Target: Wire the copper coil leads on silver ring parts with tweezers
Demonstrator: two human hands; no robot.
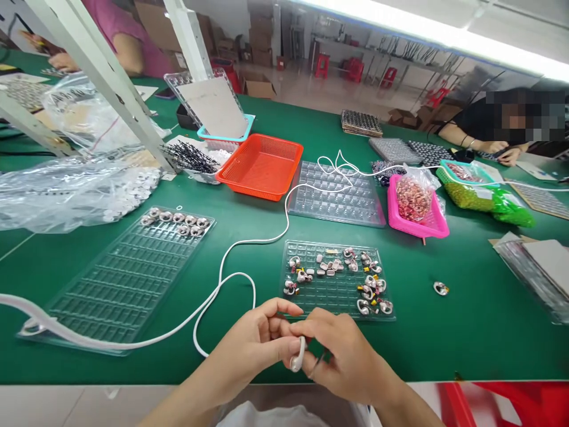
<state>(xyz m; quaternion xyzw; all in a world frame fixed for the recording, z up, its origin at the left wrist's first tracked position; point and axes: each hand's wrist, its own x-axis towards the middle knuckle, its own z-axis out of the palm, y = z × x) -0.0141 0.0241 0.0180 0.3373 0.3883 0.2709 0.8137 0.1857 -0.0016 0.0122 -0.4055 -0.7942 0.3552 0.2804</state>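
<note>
Close to the table's front edge, my left hand pinches a small white curved earbud part between thumb and fingers. My right hand is closed against the same part from the other side, its fingertips touching it. A thin grey item shows among the right fingers; its kind is unclear. Just beyond the hands lies a clear blister tray with several similar earbud parts and small pale caps. One loose earbud part rests on the green table to the right.
At left, a long clear tray carries several earbud shells at its far end. A white cable winds across the table. Behind stand an orange basket, another clear tray and a pink basket. Co-workers sit across the table.
</note>
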